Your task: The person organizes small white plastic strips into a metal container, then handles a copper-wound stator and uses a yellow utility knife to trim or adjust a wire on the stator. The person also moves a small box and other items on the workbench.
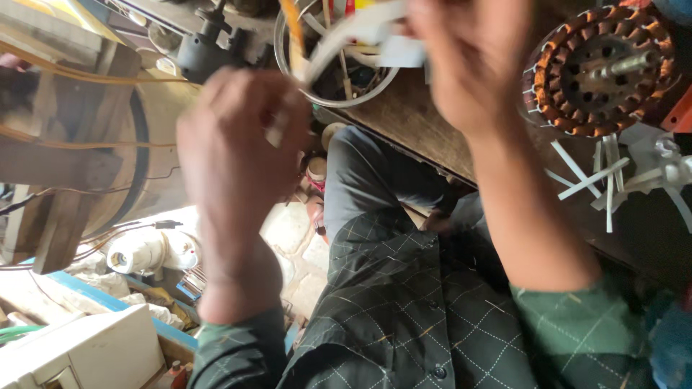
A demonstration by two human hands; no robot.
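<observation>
My left hand (234, 151) and my right hand (472, 61) are raised close to the camera and blurred. Between them runs a long white strip (346, 32); the left hand pinches its lower end and the right hand grips its upper end by a white sheet (400, 50). Right of my right hand, a round motor stator with copper windings (602, 72) rests on the dark wooden bench (404, 115). Below it, several loose white strips (595, 176) lie scattered.
A metal bowl (335, 72) holding wires and tools sits behind my hands. A large drum with wooden slats (79, 144) stands at left. Cluttered floor below holds a white cylinder (148, 251), cables and a white box (86, 353). My knee (360, 173) is under the bench.
</observation>
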